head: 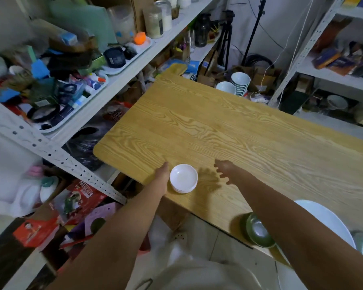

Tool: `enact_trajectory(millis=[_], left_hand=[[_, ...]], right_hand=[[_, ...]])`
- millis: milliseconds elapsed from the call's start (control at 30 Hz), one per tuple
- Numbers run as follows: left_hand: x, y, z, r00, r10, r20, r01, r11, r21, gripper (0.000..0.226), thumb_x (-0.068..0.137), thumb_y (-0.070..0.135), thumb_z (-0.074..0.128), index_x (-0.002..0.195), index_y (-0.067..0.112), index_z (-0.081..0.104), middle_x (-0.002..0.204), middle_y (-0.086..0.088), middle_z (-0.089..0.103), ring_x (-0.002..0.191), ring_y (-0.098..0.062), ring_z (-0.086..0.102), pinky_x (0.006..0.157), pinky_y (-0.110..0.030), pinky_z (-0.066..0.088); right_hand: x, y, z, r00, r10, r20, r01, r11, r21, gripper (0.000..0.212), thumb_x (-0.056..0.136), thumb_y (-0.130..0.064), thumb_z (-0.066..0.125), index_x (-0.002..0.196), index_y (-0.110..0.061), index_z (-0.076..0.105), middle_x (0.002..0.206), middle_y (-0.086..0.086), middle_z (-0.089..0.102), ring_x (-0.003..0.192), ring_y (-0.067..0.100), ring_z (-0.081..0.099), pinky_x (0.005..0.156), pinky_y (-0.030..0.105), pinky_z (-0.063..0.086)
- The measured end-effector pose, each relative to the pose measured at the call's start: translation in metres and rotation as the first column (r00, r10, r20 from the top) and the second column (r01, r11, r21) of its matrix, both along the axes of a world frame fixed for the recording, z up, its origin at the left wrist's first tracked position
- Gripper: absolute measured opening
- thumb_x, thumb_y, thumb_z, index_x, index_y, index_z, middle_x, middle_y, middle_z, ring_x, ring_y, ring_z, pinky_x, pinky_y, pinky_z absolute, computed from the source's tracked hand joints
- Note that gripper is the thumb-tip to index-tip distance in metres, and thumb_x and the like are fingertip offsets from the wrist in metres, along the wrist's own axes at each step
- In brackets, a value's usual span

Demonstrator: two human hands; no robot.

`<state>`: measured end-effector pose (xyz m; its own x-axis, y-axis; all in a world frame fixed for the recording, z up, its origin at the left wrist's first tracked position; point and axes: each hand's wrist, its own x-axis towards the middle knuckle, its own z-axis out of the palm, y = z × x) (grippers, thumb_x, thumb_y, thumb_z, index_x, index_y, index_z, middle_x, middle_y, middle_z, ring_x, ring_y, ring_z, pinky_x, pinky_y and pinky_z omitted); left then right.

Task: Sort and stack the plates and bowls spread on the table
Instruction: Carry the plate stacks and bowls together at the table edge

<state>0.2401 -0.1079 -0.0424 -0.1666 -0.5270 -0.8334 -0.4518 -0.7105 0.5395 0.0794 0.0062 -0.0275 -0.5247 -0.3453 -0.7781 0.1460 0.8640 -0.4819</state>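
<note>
Left hand [162, 176]: fingers look straight, laid along the left side of the stack of small white dishes [183, 176], touching it or just about; thumb hidden, nothing gripped. The stack sits near the bench [218, 126] front-left edge, several dishes nested, rims roughly even.

Right hand [224, 170]: fingers spread apart, empty, hovers just right of the stack with its shadow between them.

Step, as I judge it: squaring up or steadying this pile. To do it well, bring the right palm in on the opposite side so both hands press evenly. A push from the left alone could slide the pile, and the bench edge is near. Keep the pressure low on the stack so the top dishes don't shear off.

Further right, at the near edge: green bowl [257, 231], partly under the right forearm, beside a large white plate [327, 222]. Both are well apart from the stack and look unsorted, probably next.
</note>
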Motion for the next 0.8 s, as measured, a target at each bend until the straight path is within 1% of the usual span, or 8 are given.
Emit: enact_trajectory(millis=[67,133,233,333,467,600,733,800], left_hand=[[-0.004,0.0,0.004,0.999,-0.054,0.003,0.053,0.994,0.097,0.059,0.096,0.054,0.035,0.143,0.018,0.036,0.145,-0.011,0.038,0.131,-0.036,0.038,0.106,-0.057,0.033],[-0.008,0.001,0.004,0.995,-0.101,0.016,0.098,0.985,0.141,0.061,0.097,0.056,0.031,0.146,0.019,0.031,0.149,-0.011,0.033,0.133,-0.036,0.035,0.106,-0.058,0.033],[-0.014,0.004,0.002,0.986,-0.169,0.008,0.165,0.974,0.156,0.06,0.099,0.054,0.026,0.147,0.019,0.028,0.151,-0.011,0.031,0.134,-0.036,0.035,0.106,-0.055,0.036],[-0.021,0.013,-0.008,0.988,-0.156,-0.012,0.155,0.965,0.211,0.061,0.098,0.055,0.027,0.146,0.017,0.031,0.149,-0.012,0.035,0.133,-0.036,0.037,0.106,-0.054,0.036],[-0.031,0.032,-0.014,0.975,-0.214,-0.054,0.22,0.942,0.254,0.067,0.095,0.062,0.023,0.145,0.018,0.033,0.146,-0.012,0.039,0.131,-0.034,0.041,0.106,-0.052,0.037],[-0.037,0.052,-0.014,0.971,-0.231,-0.064,0.239,0.929,0.282,0.065,0.097,0.06,0.021,0.143,0.016,0.033,0.144,-0.013,0.041,0.13,-0.032,0.042,0.103,-0.046,0.039],[-0.045,0.081,-0.013,0.962,-0.263,-0.076,0.273,0.923,0.27,0.069,0.095,0.064,0.02,0.143,0.018,0.036,0.142,-0.013,0.043,0.128,-0.033,0.044,0.104,-0.049,0.039],[-0.047,0.095,-0.01,0.964,-0.26,-0.063,0.267,0.932,0.246,0.064,0.095,0.062,0.021,0.141,0.02,0.037,0.142,-0.013,0.043,0.128,-0.034,0.043,0.103,-0.049,0.039]], right_hand=[[0.011,-0.017,-0.002,0.998,0.06,0.006,-0.06,0.998,-0.026,0.052,0.101,-0.042,0.032,0.139,-0.008,0.045,0.142,0.013,0.046,0.128,0.031,0.045,0.101,0.044,0.037],[0.02,-0.03,-0.004,0.993,0.121,0.017,-0.12,0.992,-0.037,0.052,0.101,-0.041,0.032,0.141,-0.01,0.043,0.145,0.01,0.043,0.133,0.03,0.04,0.104,0.044,0.034],[0.027,-0.043,-0.008,0.983,0.163,0.082,-0.162,0.987,-0.014,0.053,0.1,-0.046,0.032,0.142,-0.016,0.042,0.146,0.009,0.042,0.135,0.033,0.037,0.103,0.054,0.033],[0.032,-0.046,-0.015,0.979,0.175,0.107,-0.181,0.983,0.042,0.052,0.099,-0.05,0.031,0.137,-0.019,0.048,0.146,0.013,0.04,0.133,0.037,0.038,0.099,0.057,0.036],[0.027,-0.034,-0.018,0.979,0.19,0.076,-0.197,0.975,0.102,0.057,0.098,-0.053,0.029,0.135,-0.015,0.052,0.142,0.017,0.043,0.128,0.039,0.042,0.096,0.053,0.041],[0.019,-0.014,-0.019,0.981,0.188,0.041,-0.192,0.975,0.116,0.058,0.1,-0.049,0.028,0.136,-0.008,0.049,0.142,0.017,0.044,0.13,0.035,0.041,0.1,0.047,0.039],[0.014,0.017,-0.016,0.976,0.216,0.005,-0.215,0.97,0.112,0.057,0.102,-0.044,0.026,0.137,-0.004,0.047,0.143,0.018,0.043,0.132,0.034,0.04,0.104,0.041,0.035],[0.012,0.032,-0.015,0.975,0.223,0.014,-0.223,0.968,0.118,0.058,0.102,-0.045,0.026,0.139,-0.005,0.044,0.142,0.018,0.044,0.131,0.035,0.041,0.1,0.041,0.038]])
